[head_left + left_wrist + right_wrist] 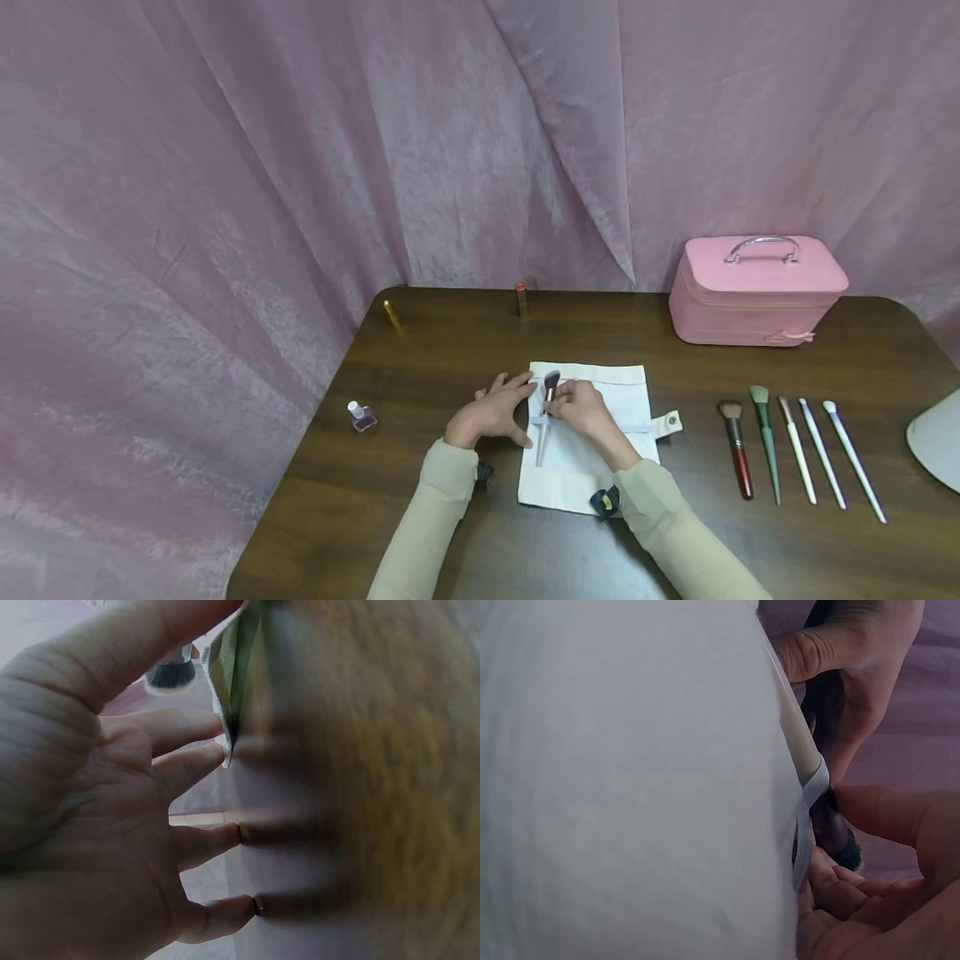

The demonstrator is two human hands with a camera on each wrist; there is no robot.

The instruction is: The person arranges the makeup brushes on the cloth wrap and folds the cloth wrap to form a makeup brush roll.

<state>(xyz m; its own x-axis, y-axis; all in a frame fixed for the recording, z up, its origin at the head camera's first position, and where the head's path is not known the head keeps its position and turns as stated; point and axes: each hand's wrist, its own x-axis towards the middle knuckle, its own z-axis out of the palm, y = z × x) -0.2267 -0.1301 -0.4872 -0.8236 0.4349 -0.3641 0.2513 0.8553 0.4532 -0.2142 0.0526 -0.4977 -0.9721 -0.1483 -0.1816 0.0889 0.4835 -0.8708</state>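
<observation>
Head: hands [536, 410] (fingers spread) on brush [546, 412]

Staged makeup-recording set: pink curtain backdrop [300, 167], dark wooden table [450, 350], pink vanity case [757, 292], laid-out brushes [795, 446]

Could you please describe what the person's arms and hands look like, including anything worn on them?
Both arms wear long, close-fitting beige sleeves reaching the wrists. The left hand and right hand are bare, with no gloves or rings visible. A small black device sits at each wrist.
</observation>
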